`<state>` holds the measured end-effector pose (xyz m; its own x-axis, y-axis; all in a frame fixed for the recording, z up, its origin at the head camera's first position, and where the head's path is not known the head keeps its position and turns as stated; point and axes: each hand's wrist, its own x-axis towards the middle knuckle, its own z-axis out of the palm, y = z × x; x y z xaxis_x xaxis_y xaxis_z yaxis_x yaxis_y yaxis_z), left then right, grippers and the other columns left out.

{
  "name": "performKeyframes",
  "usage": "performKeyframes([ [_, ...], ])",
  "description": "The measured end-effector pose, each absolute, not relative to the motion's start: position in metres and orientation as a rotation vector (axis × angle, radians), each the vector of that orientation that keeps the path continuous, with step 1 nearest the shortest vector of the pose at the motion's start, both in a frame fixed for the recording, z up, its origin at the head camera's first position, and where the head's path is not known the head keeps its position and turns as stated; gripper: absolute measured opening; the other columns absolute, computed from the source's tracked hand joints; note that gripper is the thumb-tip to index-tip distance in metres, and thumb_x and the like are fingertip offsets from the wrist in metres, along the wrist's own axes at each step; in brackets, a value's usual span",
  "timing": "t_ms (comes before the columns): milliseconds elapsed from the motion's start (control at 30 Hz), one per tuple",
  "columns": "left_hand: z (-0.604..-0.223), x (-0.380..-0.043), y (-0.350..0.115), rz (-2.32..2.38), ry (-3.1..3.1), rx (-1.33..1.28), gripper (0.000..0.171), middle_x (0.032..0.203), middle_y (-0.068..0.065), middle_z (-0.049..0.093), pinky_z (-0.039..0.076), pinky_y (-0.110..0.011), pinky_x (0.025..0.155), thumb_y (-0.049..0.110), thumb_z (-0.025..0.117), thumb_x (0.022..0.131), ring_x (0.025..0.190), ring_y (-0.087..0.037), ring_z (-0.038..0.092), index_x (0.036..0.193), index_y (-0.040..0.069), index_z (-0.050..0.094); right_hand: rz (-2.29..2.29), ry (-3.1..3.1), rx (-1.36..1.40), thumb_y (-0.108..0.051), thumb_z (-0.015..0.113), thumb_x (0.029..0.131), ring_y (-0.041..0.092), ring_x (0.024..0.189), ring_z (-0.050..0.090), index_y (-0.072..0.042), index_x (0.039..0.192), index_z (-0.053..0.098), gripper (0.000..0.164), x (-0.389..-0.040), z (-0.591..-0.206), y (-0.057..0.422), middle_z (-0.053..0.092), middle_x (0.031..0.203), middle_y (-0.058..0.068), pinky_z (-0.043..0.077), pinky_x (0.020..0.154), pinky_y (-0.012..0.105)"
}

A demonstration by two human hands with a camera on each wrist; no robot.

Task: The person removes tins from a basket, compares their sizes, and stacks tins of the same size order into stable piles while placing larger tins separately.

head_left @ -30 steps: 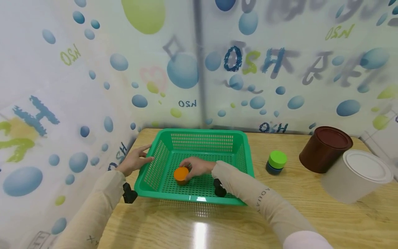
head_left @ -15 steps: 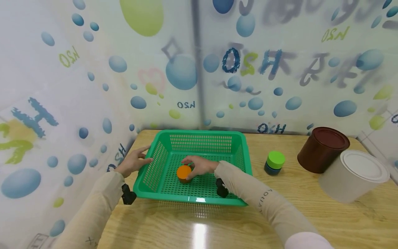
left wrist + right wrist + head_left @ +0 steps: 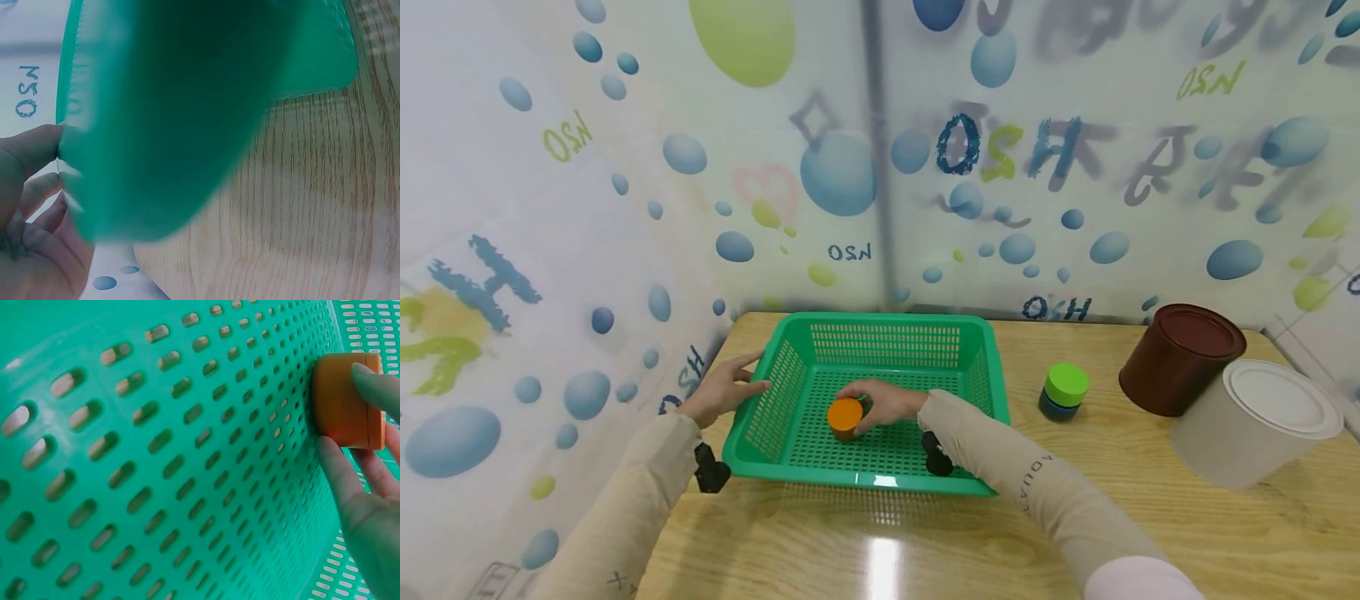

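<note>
A small round orange jar [image 3: 845, 413] with a flat lid stands on the perforated floor of a green plastic basket [image 3: 887, 319]. My right hand [image 3: 886, 402] reaches into the basket and grips the jar from its right side. In the right wrist view the thumb lies over the jar's lid end [image 3: 376, 403], with fingers under its opposite side. My left hand [image 3: 722, 392] holds the basket's left rim, thumb over the edge and fingers outside. The basket wall [image 3: 156, 144] is blurred and close in the left wrist view.
Right of the basket stands a jar with a lime-green lid [image 3: 1066, 385] and dark blue base. Farther right are a brown can [image 3: 1183, 358] and a white lidded tub [image 3: 1255, 425]. The wooden table [image 3: 775, 542] meets patterned walls behind and at left.
The orange jar and my right hand have shifted slightly to the right on the basket floor. My left hand stays at the rim.
</note>
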<state>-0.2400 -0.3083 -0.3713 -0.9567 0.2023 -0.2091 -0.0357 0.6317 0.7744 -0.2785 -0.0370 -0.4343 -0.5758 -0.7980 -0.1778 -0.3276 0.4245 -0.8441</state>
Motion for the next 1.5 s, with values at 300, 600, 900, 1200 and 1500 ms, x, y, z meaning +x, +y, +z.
performKeyframes([
  [300, -0.369, -0.241, -0.304, 1.180, 2.596, 0.072, 0.066, 0.112, -0.029, 0.049, 0.049, -0.036, 0.070, 0.017, 0.054, 0.090, 0.082, -0.023, 0.059, 0.142, 0.004, 0.015, -1.152, 2.090, -0.998, 0.001, 0.067, 0.077, 0.022, 0.110, 0.044, -0.006, 0.127, 0.044, 0.055, -0.281, -0.431, -0.036, 0.045, 0.123, 0.008, 0.040, 0.089, 0.030],
  [600, -0.368, -0.241, -0.304, 1.165, 2.614, 0.068, 0.066, 0.112, -0.029, 0.049, 0.049, -0.037, 0.070, 0.018, 0.054, 0.089, 0.082, -0.023, 0.059, 0.142, 0.004, 0.017, -1.233, 2.060, -0.988, 0.000, 0.066, 0.077, 0.025, 0.108, 0.046, -0.005, 0.128, 0.043, 0.056, -0.277, -0.409, -0.028, 0.044, 0.125, 0.009, 0.042, 0.087, 0.033],
  [900, -0.369, -0.241, -0.306, 1.155, 2.610, 0.091, 0.066, 0.114, -0.031, 0.047, 0.049, -0.037, 0.071, 0.018, 0.054, 0.090, 0.086, -0.026, 0.057, 0.142, 0.004, 0.015, -1.269, 2.105, -0.988, -0.004, 0.068, 0.077, 0.022, 0.107, 0.048, -0.009, 0.127, 0.044, 0.056, -0.273, -0.374, 0.000, 0.047, 0.122, 0.005, 0.040, 0.089, 0.035],
  [1200, -0.368, -0.241, -0.306, 1.119, 2.629, 0.111, 0.066, 0.117, -0.032, 0.044, 0.048, -0.037, 0.069, 0.019, 0.054, 0.090, 0.091, -0.031, 0.055, 0.142, 0.003, 0.016, -1.303, 2.187, -1.033, -0.009, 0.069, 0.077, 0.020, 0.111, 0.045, -0.008, 0.129, 0.042, 0.059, -0.270, -0.351, 0.042, 0.046, 0.124, 0.005, 0.037, 0.094, 0.037],
  [1500, -0.367, -0.240, -0.305, 1.126, 2.635, 0.120, 0.066, 0.114, -0.032, 0.046, 0.049, -0.036, 0.068, 0.017, 0.053, 0.090, 0.085, -0.027, 0.057, 0.142, 0.002, 0.016, -1.347, 2.251, -1.083, -0.005, 0.068, 0.077, 0.029, 0.113, 0.043, 0.002, 0.131, 0.037, 0.062, -0.264, -0.345, 0.098, 0.042, 0.127, 0.016, 0.038, 0.093, 0.039],
])
